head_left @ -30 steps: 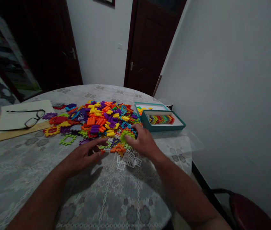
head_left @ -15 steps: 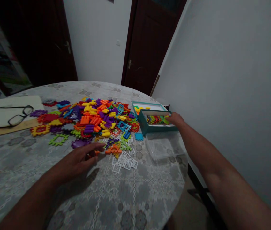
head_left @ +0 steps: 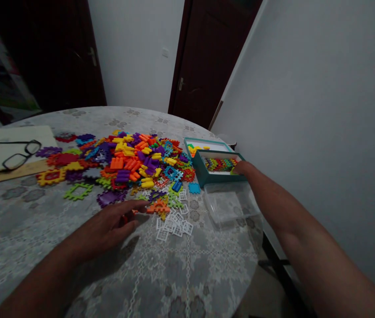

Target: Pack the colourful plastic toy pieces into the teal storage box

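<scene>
My right hand (head_left: 244,168) reaches into the teal box (head_left: 220,177) at the right. Its fingers are closed on a yellow-green building piece (head_left: 233,171), mostly hidden by the hand. Rows of colourful interlocking pieces (head_left: 218,164) stand packed inside that box. My left hand (head_left: 116,223) hovers low over the table, thumb and fingers apart. A bit of orange shows between them, and I cannot tell whether they touch it. Just past the fingertips lies an orange notched piece (head_left: 158,206). Beyond spreads a big heap of plastic building pieces (head_left: 130,161).
White lattice pieces (head_left: 174,224) lie near the table's middle. A clear plastic tray (head_left: 229,205) sits before the box, and a teal-rimmed lid (head_left: 207,142) with a few pieces lies behind. Eyeglasses (head_left: 17,161) rest on papers (head_left: 24,132) at left. A wall (head_left: 323,110) rises at right.
The view has shifted slightly. My right hand sits a little lower over the box's right end, covering more of the yellow-green piece. The left hand stays in nearly the same pose.
</scene>
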### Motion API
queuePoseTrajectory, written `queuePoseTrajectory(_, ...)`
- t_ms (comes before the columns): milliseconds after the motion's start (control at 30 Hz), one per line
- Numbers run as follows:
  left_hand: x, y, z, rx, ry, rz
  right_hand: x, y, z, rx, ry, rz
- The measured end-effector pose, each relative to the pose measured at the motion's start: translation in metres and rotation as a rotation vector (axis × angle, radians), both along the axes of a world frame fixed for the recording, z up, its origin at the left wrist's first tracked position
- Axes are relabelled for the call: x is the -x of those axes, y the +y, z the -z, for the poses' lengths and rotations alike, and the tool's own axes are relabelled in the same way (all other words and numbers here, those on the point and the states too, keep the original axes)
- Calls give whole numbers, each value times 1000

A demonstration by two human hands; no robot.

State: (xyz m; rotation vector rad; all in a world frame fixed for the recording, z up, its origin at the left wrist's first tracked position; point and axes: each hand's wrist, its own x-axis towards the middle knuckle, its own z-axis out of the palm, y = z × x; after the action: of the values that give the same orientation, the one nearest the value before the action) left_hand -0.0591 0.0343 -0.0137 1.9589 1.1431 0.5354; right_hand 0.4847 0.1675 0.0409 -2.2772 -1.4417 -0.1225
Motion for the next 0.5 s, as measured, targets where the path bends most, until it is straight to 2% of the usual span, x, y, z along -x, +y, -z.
queuePoseTrajectory(133,1,1,5,-13,48,39,-1,2,-3,396,-117,70)
queuePoseTrajectory(233,2,1,7,-36,79,42,-4,6,-2,601,-213,120)
queuePoseTrajectory(333,1,0,6,-40,96,42,-8,9,1,704,-283,126)
queuePoseTrajectory(500,0,-1,4,-86,84,34,-18,11,6,750,-322,61)
